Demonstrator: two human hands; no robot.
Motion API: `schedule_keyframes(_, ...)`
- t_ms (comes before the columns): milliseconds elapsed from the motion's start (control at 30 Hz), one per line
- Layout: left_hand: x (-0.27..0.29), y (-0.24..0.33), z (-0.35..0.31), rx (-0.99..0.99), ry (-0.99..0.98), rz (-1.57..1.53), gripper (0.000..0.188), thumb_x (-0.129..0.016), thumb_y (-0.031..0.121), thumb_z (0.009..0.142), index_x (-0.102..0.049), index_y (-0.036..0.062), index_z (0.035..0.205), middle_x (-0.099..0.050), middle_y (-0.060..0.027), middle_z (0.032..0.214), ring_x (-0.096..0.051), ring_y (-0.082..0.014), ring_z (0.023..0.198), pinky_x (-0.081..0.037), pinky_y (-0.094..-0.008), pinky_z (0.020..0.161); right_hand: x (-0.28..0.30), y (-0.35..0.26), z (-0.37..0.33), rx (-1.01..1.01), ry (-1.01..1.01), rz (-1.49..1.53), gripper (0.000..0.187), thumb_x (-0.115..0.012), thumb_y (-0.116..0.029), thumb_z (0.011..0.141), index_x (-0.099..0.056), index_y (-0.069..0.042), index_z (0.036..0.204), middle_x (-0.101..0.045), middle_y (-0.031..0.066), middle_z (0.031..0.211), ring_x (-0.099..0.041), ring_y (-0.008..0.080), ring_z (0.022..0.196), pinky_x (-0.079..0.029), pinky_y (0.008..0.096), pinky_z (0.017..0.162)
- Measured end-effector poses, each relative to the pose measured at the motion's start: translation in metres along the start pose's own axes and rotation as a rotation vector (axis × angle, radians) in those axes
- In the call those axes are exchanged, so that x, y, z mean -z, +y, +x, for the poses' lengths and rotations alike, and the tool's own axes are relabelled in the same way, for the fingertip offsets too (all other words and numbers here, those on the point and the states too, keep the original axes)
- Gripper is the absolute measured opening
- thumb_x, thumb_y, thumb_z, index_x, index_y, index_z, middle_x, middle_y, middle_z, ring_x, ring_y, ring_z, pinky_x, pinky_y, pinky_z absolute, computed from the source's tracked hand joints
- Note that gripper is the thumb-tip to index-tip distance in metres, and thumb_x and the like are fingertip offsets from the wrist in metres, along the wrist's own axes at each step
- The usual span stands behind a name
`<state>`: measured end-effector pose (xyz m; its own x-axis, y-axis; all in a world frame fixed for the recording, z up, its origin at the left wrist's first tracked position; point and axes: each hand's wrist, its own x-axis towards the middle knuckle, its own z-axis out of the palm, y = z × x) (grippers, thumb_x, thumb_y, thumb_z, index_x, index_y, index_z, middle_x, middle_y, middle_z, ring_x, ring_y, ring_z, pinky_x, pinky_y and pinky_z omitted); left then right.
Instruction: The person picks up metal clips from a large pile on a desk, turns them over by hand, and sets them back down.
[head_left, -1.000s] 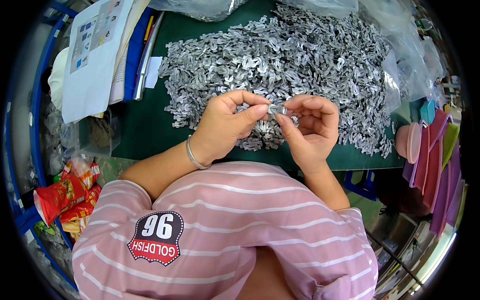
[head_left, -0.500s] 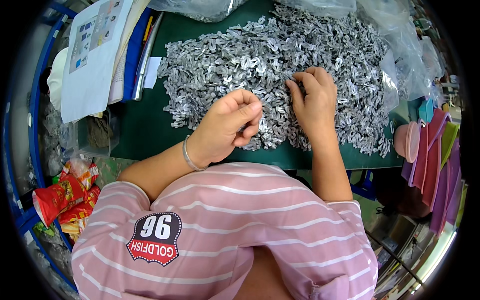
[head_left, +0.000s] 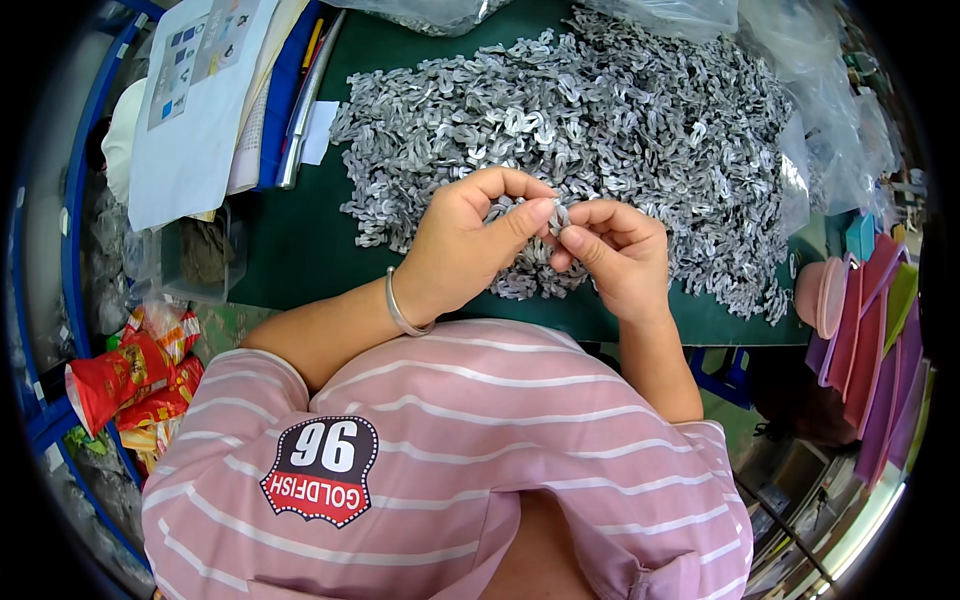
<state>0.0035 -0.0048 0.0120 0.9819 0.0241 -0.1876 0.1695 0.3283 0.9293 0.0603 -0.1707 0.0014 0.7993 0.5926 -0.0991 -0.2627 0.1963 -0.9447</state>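
Observation:
A broad heap of small grey loop-shaped pieces [head_left: 450, 110] covers much of the green table [head_left: 275, 275]. In front of the heap my two hands meet. My left hand [head_left: 470, 232], with a silver bangle on its wrist, is closed, its thumb and forefinger pinching one small grey loop-shaped piece [head_left: 558, 216]. The thumb and fingers of my right hand [head_left: 622, 248] close on the same piece from the other side. The fingers hide part of it.
Papers [head_left: 190, 110] and a blue folder stand at the left beside a clear plastic box [head_left: 210, 265]. Clear plastic bags [head_left: 835, 120] lie at the back right. Pink, purple and green items [head_left: 870, 330] hang at the right. Red packets [head_left: 130, 375] lie at the lower left.
My right hand has come from the heap toward me and to the left, meeting my left hand. A grey loop-shaped piece now shows between their fingertips.

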Motion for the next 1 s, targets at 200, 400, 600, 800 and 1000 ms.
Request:
schedule_keyframes(200, 0.004, -0.003, 0.000, 0.159, 0.027, -0.268, 0.014, -0.055, 0.011, 0.086, -0.054, 0.0012, 0.096, -0.056, -0.0032, 0.074, -0.037, -0.0028, 0.048, -0.028, -0.0158, 0.043, 0.002, -0.003, -0.001, -0.097, -0.025, 0.099, 0.014, -0.057, -0.002, 0.083, -0.060, 0.005, 0.095, -0.064, 0.0115, 0.080, -0.061, 0.0138, 0.063, -0.052, 0.0231, 0.058)
schedule_keyframes(400, 0.001, 0.001, -0.002, -0.044, 0.005, 0.065, 0.015, -0.057, 0.009, 0.085, -0.057, 0.0009, 0.097, -0.056, -0.0016, 0.077, -0.039, -0.0013, 0.052, -0.029, -0.0152, 0.044, 0.003, 0.013, 0.004, 0.093, -0.059, 0.051, 0.015, -0.055, 0.005, 0.081, -0.060, 0.006, 0.095, -0.060, 0.0135, 0.094, -0.061, 0.0172, 0.077, -0.053, 0.0256, 0.067)
schedule_keyframes(600, 0.003, -0.002, -0.003, -0.074, -0.017, 0.059, 0.016, -0.058, 0.005, 0.083, -0.057, -0.0002, 0.098, -0.057, -0.0019, 0.077, -0.040, -0.0009, 0.053, -0.031, -0.0153, 0.045, 0.002, 0.009, 0.003, 0.376, 0.039, -0.313, 0.016, -0.058, 0.010, 0.077, -0.061, 0.005, 0.092, -0.056, 0.0135, 0.098, -0.058, 0.0172, 0.086, -0.050, 0.0248, 0.070)
schedule_keyframes(800, 0.005, -0.002, 0.000, 0.183, -0.037, -0.300, 0.018, -0.054, 0.007, 0.086, -0.054, -0.0022, 0.102, -0.059, -0.0072, 0.081, -0.043, -0.0031, 0.053, -0.035, -0.0160, 0.043, -0.008, 0.004, 0.000, 0.492, 0.085, -0.153, 0.045, -0.063, 0.013, 0.071, -0.039, -0.001, 0.107, -0.055, 0.0137, 0.096, -0.057, 0.0152, 0.083, -0.047, 0.0256, 0.073)
schedule_keyframes(1000, 0.006, -0.002, 0.003, 0.259, -0.097, -0.298, 0.020, -0.052, 0.011, 0.087, -0.054, -0.0018, 0.102, -0.059, -0.0077, 0.081, -0.053, -0.0085, 0.060, -0.042, -0.0187, 0.045, -0.017, 0.001, 0.000, 0.579, 0.079, -0.194, 0.038, -0.061, 0.013, 0.070, -0.045, 0.001, 0.103, -0.058, 0.0130, 0.091, -0.058, 0.0172, 0.079, -0.047, 0.0261, 0.070)
